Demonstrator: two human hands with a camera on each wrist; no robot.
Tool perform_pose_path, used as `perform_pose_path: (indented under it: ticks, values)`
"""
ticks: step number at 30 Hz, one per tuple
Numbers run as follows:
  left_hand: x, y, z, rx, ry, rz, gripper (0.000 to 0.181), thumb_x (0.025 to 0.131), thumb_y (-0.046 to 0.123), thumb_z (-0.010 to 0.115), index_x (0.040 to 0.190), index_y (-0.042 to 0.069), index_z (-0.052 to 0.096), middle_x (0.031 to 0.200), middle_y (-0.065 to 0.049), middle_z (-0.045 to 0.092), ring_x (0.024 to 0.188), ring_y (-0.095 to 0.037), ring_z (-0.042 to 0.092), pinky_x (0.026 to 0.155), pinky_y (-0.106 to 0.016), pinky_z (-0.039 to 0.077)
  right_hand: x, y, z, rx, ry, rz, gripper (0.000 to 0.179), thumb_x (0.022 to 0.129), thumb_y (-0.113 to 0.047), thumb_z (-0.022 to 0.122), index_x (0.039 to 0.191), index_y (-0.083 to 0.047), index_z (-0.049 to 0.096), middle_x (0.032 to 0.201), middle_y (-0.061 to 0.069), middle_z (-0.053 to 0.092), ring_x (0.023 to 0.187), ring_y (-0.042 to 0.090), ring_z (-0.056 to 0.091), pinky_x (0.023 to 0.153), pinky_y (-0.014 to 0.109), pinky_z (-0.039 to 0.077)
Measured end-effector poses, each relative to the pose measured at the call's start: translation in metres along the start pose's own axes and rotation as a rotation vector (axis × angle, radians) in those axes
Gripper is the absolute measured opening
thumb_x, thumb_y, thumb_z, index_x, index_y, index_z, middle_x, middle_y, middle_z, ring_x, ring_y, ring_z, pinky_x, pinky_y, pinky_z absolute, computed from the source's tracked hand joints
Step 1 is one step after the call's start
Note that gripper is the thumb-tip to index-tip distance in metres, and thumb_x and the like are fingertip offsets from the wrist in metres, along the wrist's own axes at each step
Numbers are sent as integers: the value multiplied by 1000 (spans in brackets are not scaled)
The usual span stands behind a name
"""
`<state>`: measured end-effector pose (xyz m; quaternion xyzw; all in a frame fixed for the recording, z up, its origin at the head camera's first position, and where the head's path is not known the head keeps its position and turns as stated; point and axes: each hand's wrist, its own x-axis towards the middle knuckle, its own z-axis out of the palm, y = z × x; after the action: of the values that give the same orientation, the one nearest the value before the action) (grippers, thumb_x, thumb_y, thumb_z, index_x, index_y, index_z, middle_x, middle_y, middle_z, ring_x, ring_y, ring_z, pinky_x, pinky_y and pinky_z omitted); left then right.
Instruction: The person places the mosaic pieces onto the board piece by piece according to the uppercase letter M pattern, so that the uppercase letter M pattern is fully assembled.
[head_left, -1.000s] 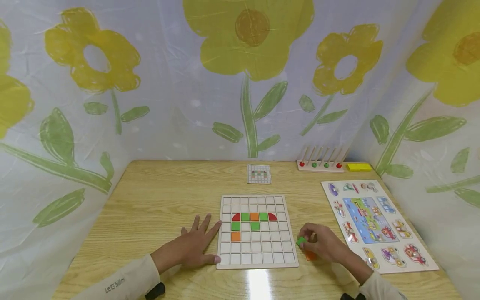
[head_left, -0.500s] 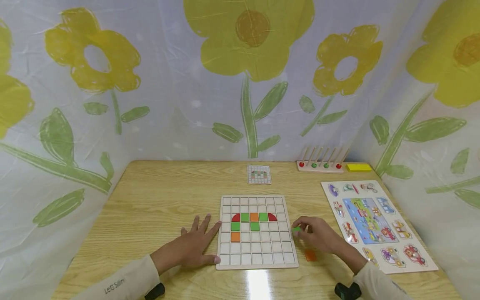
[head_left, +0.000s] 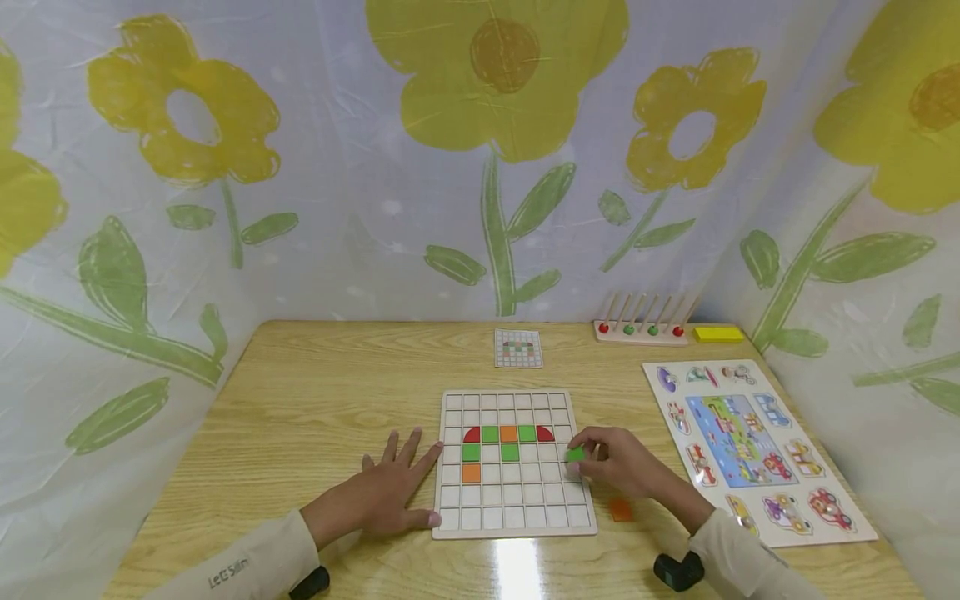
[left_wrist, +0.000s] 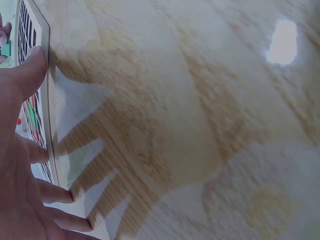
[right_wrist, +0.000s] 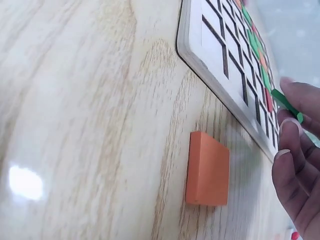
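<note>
A white grid board [head_left: 491,495] lies on the table with green and orange square tiles and two red quarter-round tiles set in its cells. My right hand [head_left: 618,460] pinches a green square tile [head_left: 574,454] between thumb and fingertips, above the board's right edge. In the right wrist view that green tile [right_wrist: 287,105] is seen nearly edge-on. Flat with spread fingers, my left hand [head_left: 392,490] rests on the table, its thumb and a fingertip touching the board's left edge. An orange square tile [head_left: 621,510] lies on the table just right of the board.
Behind the board lies a small pattern card [head_left: 518,348]. A peg stand [head_left: 640,332] with red and green beads and a yellow block [head_left: 717,334] are at the back right. A vehicle picture puzzle [head_left: 757,454] covers the right side of the table.
My right hand has moved left and slightly away from me with the green tile, from beside the orange tile to over the board's edge. The left hand has stayed put.
</note>
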<state>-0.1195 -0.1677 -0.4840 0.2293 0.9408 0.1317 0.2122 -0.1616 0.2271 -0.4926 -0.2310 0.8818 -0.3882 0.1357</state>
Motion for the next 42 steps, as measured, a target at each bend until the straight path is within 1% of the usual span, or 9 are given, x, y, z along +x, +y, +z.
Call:
perform_pose_path:
  ticks: [3,9,19,25,29,35,42]
  values:
    - [0,0,0,0,0,2,101,86,73,58,163,22,16,166,-27,9,147,-61,9,98,-84,27,4,-1,1,5,-2,7,18,91,-18,75,108,-12,72,85,-3,60,62,5,49,55,20,42]
    - [0,-1,1,-3,2,6,101,87,73,57,163,21,15,166,-27,8,147,-61,9,98,-84,27,10,-2,3,20,-4,-6,20,90,-18,76,109,-10,72,84,-3,60,63,4,50,56,20,43]
    - [-1,0,0,-11,4,3,101,86,73,57,163,21,16,166,-26,8,147,-60,9,99,-84,25,13,-6,4,31,-12,-1,22,92,-19,74,112,-8,72,85,-2,60,60,5,48,53,19,40]
    - [0,-1,1,-3,-1,-1,101,86,74,56,163,22,15,166,-25,8,147,-60,9,99,-83,26,14,-7,4,52,-15,-4,25,92,-17,74,114,-5,71,87,2,61,59,5,46,52,19,37]
    - [1,-1,1,2,-5,-5,101,86,74,56,163,22,15,167,-25,8,148,-59,9,99,-83,26,16,-7,5,61,-23,0,26,91,-14,74,116,-6,71,88,3,62,62,6,49,53,19,38]
    - [2,-2,1,5,-6,-4,101,86,75,55,163,22,14,167,-25,8,148,-59,8,100,-82,26,19,-5,7,44,-27,-6,27,91,-14,75,116,-4,71,86,0,62,63,6,50,54,19,39]
    - [0,-1,0,8,-2,4,102,86,75,55,163,21,15,166,-26,9,147,-60,10,98,-83,27,24,-5,11,36,-25,-16,25,92,-15,74,115,-8,72,84,-3,62,63,5,49,54,18,39]
